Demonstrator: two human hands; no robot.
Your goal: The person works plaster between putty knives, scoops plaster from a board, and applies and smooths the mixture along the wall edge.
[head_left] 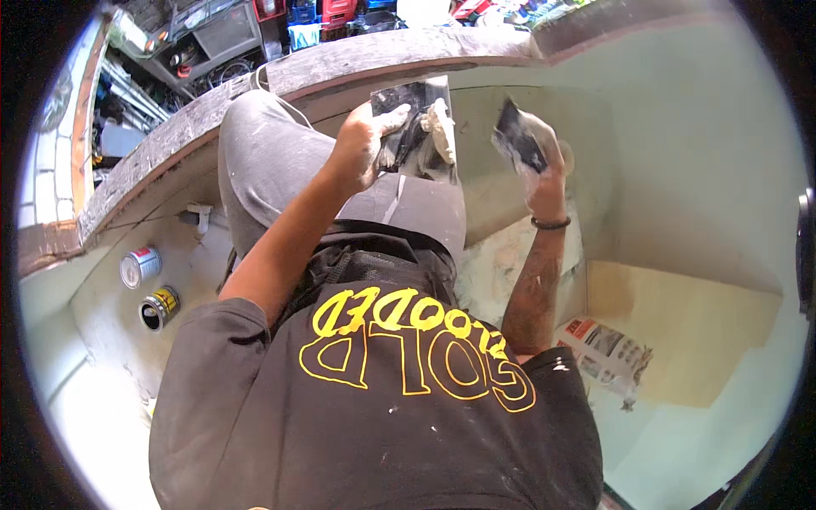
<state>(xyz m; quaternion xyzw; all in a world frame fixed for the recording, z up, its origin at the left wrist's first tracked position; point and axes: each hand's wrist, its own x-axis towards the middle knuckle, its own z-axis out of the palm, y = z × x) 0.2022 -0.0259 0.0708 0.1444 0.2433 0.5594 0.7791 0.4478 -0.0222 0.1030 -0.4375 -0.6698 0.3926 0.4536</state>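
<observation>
My left hand [364, 144] is wrapped on the edge of a black flat plate [408, 157], thumb over its face, with a lump of off-white paste [439, 129] toward the plate's right side and white smears across it. My right hand [546, 183], raised to the right of the plate and apart from it, grips a small black flat spreader [518, 136] streaked with white. Both hands have white residue on the fingers. My grey-clad knee [272, 153] is bent below the left hand.
A curved, weathered ledge [314, 66] arches across the top, with cluttered shelving and items [217, 38] beyond it. On the left surface are a white tin [140, 267] and an open yellow-labelled tin [159, 308]. A printed bag [599, 348] and a tan sheet [688, 314] lie at right.
</observation>
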